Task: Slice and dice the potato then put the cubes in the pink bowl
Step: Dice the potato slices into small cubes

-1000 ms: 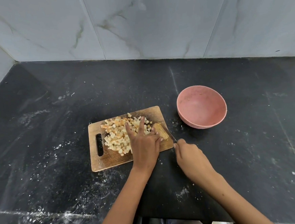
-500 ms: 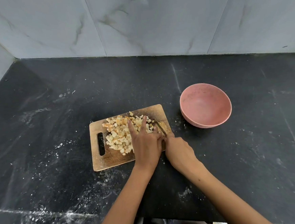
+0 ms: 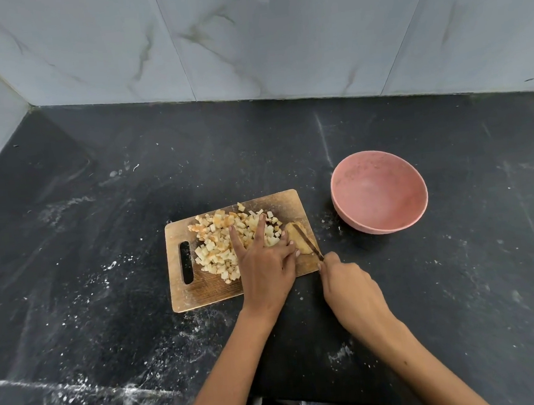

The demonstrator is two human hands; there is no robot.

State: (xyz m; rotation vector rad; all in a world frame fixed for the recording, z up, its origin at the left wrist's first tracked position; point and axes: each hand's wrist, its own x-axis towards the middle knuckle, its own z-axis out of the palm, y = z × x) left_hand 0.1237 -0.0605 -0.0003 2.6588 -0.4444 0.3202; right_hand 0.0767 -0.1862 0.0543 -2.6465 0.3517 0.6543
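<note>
- Head view: most of the potato is diced; cubes (image 3: pixel 227 242) lie heaped mid-frame on the board (image 3: pixel 202 290).
- Left hand (image 3: pixel 265 263), fingers spread, steadies the last piece (image 3: pixel 297 240); right hand (image 3: pixel 349 285) grips the knife (image 3: pixel 308 242) (mid-cut, apparently).
- Bowl (image 3: pixel 379 191), right of centre, holds no cubes.

Single head-worn wide-angle view, aimed forward and down from above the counter (image 3: pixel 457 283). Board (image 3: pixel 209 293) is framed centrally at arm's reach; tiled wall (image 3: pixel 246 37) is seen along the top, forearms entering from the bottom edge.
</note>
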